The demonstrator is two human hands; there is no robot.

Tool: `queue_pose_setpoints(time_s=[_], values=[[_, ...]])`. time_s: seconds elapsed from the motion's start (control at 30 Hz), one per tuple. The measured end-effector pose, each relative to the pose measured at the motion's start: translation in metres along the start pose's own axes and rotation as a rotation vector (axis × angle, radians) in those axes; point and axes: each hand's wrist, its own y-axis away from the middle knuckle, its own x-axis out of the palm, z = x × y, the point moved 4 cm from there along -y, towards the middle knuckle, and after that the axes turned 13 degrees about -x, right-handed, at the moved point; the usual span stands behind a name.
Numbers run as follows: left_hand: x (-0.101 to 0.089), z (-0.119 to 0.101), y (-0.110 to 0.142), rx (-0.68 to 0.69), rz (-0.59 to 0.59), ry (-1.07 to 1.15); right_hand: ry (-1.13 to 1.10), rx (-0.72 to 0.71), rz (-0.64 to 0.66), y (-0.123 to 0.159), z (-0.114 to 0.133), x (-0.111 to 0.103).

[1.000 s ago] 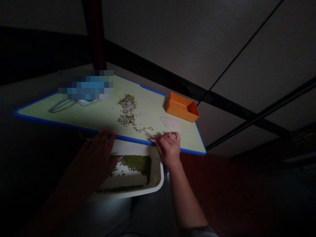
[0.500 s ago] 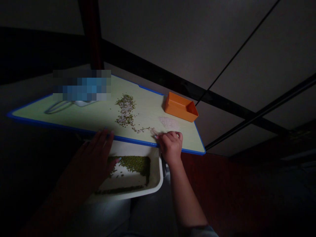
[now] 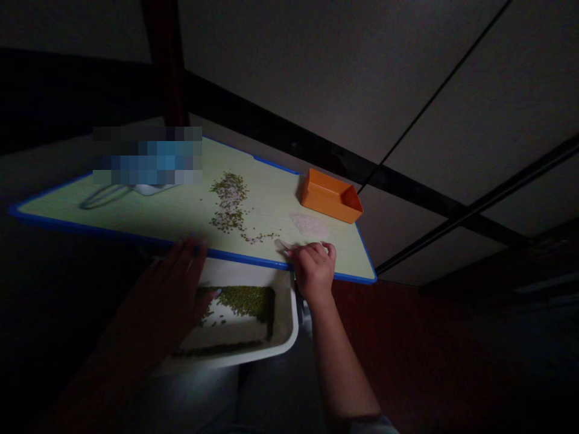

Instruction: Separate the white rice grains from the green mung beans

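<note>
My right hand (image 3: 313, 268) is closed at the front edge of a pale board with a blue rim (image 3: 181, 220). A small translucent, spoon-like tool (image 3: 281, 244) sticks out of its fingers to the left, low over the board. Left of its tip, a thin trail runs to a mixed pile of green beans and white grains (image 3: 230, 202). A separate patch of white grains (image 3: 309, 224) lies just beyond the right hand. My left hand (image 3: 174, 289), dim in shadow, has its fingers stretched out to the board's edge, above a white basin (image 3: 287, 334) holding green beans (image 3: 246, 299).
An orange open box (image 3: 332, 202) stands at the board's far right. On the left, a blurred-out blue item (image 3: 158, 163) sits on a white base with a looped cable (image 3: 99, 196). Cabinet panels (image 3: 316, 78) rise behind the board, and dark reddish floor shows at lower right.
Almost nothing differs. The tool in my right hand has shifted very slightly at its tip, and the left hand stays in place.
</note>
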Motion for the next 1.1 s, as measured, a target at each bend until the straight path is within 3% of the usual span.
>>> queue_pose_setpoints(time_s=[0.7, 0.93, 1.1], values=[[-0.003, 0.0, 0.001, -0.017, 0.005, 0.013, -0.006, 0.195, 0.25, -0.012, -0.014, 0.014], [0.001, 0.002, 0.0, -0.022, 0.008, 0.022, 0.047, 0.286, 0.383, -0.025, -0.029, 0.02], [-0.001, 0.001, 0.001, -0.022, 0.006, 0.042, 0.049, 0.287, 0.407, -0.035, -0.035, 0.03]])
